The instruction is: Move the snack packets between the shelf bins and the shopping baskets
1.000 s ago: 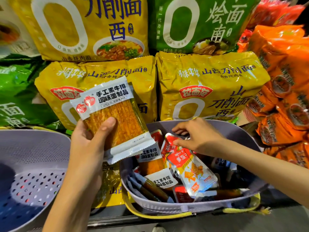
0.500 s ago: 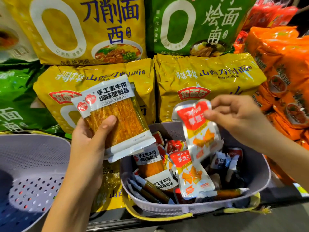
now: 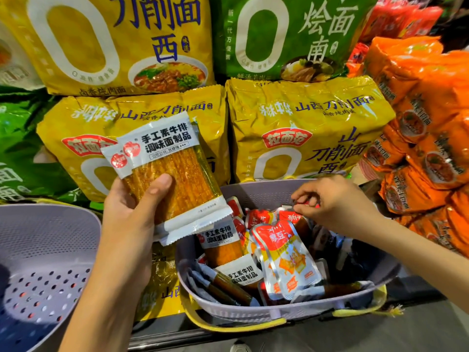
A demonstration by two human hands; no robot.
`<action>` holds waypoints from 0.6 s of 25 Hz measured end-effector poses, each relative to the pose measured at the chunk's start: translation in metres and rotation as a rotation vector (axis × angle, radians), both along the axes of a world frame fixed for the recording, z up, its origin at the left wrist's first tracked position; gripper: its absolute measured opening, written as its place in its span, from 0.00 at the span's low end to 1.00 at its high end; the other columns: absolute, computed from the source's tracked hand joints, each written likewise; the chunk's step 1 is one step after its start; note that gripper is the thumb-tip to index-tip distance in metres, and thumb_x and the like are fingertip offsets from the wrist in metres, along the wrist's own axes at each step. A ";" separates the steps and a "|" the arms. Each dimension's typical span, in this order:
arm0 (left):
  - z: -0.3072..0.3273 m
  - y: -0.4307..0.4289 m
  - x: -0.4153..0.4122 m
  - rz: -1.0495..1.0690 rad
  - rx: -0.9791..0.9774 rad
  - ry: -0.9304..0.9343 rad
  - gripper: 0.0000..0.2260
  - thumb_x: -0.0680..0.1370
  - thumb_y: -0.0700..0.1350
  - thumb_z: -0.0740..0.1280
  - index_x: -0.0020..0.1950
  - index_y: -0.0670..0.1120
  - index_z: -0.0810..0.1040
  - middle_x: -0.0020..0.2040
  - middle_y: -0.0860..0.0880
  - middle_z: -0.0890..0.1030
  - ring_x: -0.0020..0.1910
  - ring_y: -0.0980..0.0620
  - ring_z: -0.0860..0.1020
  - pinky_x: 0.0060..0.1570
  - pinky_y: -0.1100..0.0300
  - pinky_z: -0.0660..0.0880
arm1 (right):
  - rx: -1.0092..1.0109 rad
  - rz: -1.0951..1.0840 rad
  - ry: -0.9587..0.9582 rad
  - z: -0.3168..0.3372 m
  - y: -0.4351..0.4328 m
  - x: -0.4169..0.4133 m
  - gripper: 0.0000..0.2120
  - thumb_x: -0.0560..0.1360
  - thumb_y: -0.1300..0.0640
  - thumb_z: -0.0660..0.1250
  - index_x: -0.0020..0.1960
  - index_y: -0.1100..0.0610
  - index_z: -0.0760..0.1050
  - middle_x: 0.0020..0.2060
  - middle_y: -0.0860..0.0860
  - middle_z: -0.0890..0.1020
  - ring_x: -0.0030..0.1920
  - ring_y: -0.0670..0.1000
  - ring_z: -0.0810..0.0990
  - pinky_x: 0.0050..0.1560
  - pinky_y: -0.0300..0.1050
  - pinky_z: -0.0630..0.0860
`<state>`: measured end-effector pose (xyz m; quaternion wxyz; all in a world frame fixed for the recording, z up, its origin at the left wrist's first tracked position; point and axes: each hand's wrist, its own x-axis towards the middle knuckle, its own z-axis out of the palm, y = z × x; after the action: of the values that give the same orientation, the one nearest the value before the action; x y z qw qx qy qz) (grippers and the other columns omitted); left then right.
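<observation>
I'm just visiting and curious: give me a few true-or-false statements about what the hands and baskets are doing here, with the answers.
1. The left hand holds a white-labelled orange snack packet. True.
2. The right hand hangs idle outside the baskets. False: it pinches a small red packet in the right basket.
3. The right basket holds many loose packets. True.
4. The big bags behind that basket are blue. False: they are yellow bags.

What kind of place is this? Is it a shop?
Most likely a grocery shop. Big yellow noodle bags and orange packs are piled up in stacks, and a lilac shopping basket in front holds lots of small snack packets.
</observation>
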<state>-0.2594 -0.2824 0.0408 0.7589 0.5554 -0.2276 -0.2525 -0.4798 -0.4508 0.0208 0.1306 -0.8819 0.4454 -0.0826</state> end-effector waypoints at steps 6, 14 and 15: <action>0.000 0.001 0.002 -0.011 -0.004 0.011 0.20 0.68 0.46 0.66 0.60 0.46 0.73 0.42 0.57 0.84 0.42 0.61 0.82 0.40 0.69 0.77 | -0.183 0.152 0.188 -0.012 -0.006 0.003 0.08 0.73 0.48 0.64 0.41 0.50 0.79 0.42 0.48 0.80 0.46 0.52 0.78 0.40 0.45 0.70; -0.001 0.002 0.002 -0.016 0.006 0.019 0.19 0.72 0.43 0.66 0.63 0.44 0.73 0.49 0.52 0.82 0.43 0.59 0.82 0.40 0.68 0.78 | -0.198 0.236 -0.250 0.044 0.003 -0.031 0.04 0.74 0.53 0.63 0.41 0.50 0.71 0.29 0.48 0.77 0.30 0.47 0.75 0.32 0.46 0.72; -0.001 0.002 0.002 -0.017 0.005 0.019 0.20 0.71 0.44 0.66 0.63 0.44 0.73 0.49 0.52 0.82 0.43 0.59 0.82 0.40 0.68 0.78 | -0.177 0.226 -0.361 0.055 0.007 -0.033 0.04 0.74 0.52 0.63 0.41 0.51 0.72 0.29 0.48 0.78 0.29 0.46 0.76 0.31 0.41 0.72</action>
<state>-0.2577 -0.2800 0.0395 0.7574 0.5531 -0.2242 -0.2647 -0.5130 -0.4435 0.0762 0.1386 -0.9051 0.3043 -0.2625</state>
